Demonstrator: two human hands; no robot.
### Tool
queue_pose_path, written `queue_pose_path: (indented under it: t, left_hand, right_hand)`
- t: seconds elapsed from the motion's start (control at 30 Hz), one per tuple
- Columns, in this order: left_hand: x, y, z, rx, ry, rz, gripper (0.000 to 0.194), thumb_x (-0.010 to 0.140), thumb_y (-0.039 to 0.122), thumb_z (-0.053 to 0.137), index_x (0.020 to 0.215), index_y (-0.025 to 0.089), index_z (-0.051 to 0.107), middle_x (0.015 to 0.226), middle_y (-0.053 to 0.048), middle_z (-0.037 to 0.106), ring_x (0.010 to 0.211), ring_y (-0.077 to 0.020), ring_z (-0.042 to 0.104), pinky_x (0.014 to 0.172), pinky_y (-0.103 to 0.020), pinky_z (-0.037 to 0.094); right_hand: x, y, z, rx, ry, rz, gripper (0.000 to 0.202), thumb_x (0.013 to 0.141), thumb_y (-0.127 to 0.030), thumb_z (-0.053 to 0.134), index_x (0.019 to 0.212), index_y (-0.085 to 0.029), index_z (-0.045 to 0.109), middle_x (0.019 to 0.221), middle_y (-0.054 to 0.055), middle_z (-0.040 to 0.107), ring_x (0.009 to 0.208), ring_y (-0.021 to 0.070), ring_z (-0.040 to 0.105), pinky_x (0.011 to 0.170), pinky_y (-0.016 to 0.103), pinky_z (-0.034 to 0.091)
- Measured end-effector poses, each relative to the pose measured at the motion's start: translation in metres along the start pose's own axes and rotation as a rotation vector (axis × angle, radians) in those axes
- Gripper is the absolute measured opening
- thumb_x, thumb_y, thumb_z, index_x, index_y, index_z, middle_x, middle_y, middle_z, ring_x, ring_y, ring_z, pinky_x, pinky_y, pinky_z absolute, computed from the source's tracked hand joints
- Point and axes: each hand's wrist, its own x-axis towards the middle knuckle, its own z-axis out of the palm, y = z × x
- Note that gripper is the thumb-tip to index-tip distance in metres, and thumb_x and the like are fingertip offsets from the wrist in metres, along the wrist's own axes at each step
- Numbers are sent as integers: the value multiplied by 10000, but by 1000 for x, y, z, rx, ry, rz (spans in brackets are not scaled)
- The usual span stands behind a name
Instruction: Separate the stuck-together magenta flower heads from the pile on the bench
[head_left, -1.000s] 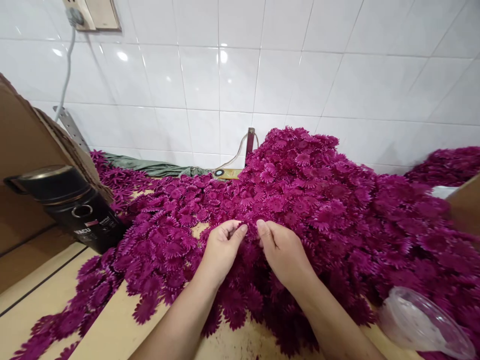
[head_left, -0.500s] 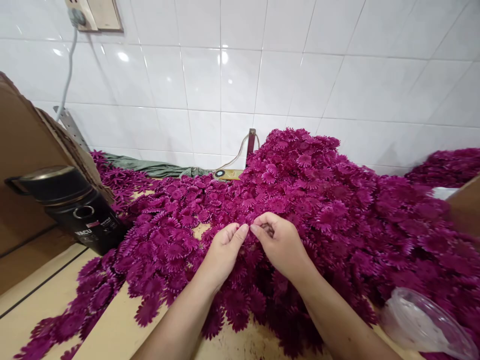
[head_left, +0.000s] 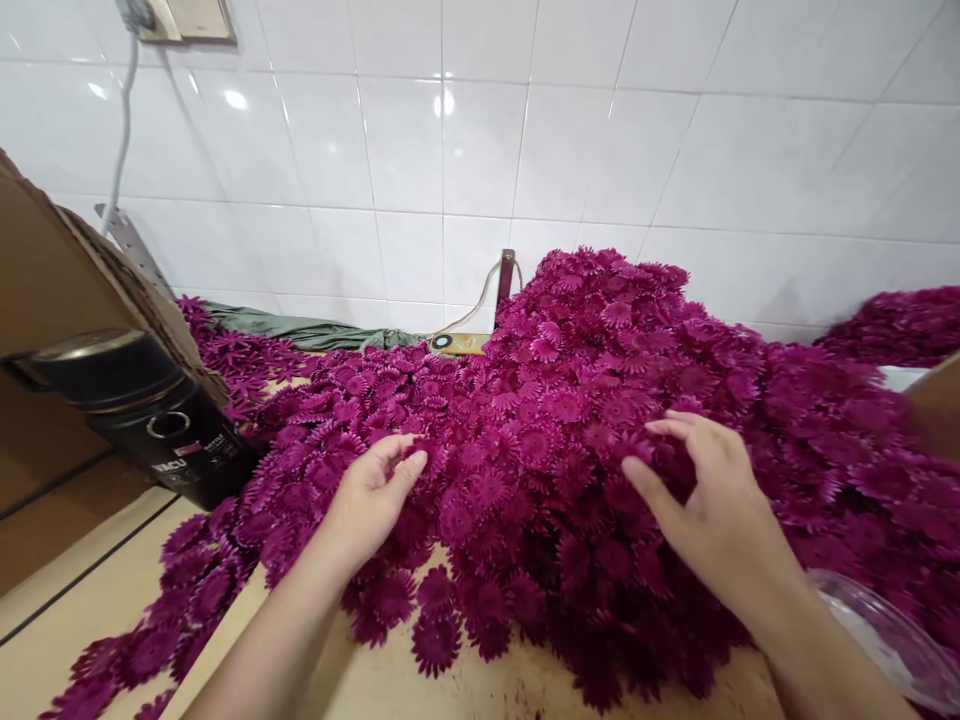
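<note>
Lying heaped across the bench point(head_left: 375, 690), nine to three o'clock, magenta flower pieces point(head_left: 536, 445) seem light, soft, easily creased, best pinched mid-disc; left hand point(head_left: 371, 500) near-pinched, hold unclear, right hand point(head_left: 724, 515) parted.

Apparently a Workshop

Magenta flower-shaped pieces point(head_left: 540, 440) are covering a pale worktop point(head_left: 360, 680) in great heaps — a workshop's quantity — and are rising before a white tiled wall point(head_left: 337, 140). Cardboard point(head_left: 52, 290) is standing at the left, and a cord point(head_left: 124, 130) is hanging from a socket point(head_left: 161, 20).
</note>
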Motion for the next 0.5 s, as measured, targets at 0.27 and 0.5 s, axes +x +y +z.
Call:
queue_pose_path:
  t: [0.27, 0.5]
  left_hand:
    - [-5, -19, 61, 480, -364, 192, 117, 738, 195, 474, 651, 199, 551, 770, -49, 578, 797, -215, 547, 771, -357, 416]
    - [-11, -15, 89, 451, -408, 177, 121, 752, 149, 453, 718, 191, 561, 790, -44, 593, 826, -198, 541, 772, -321, 415]
  right_hand:
    - [-75, -16, 28, -90, -522, 171, 1085, 533, -441, 718, 1393, -224, 93, 1422, 199, 3, 1290, 395, 157, 953, 498, 311]
    - [-54, -40, 62, -197, -522, 50, 729, 614, -171, 666, 1282, -141, 374, 1312, 228, 313, 1165, 355, 401, 886, 437, 391]
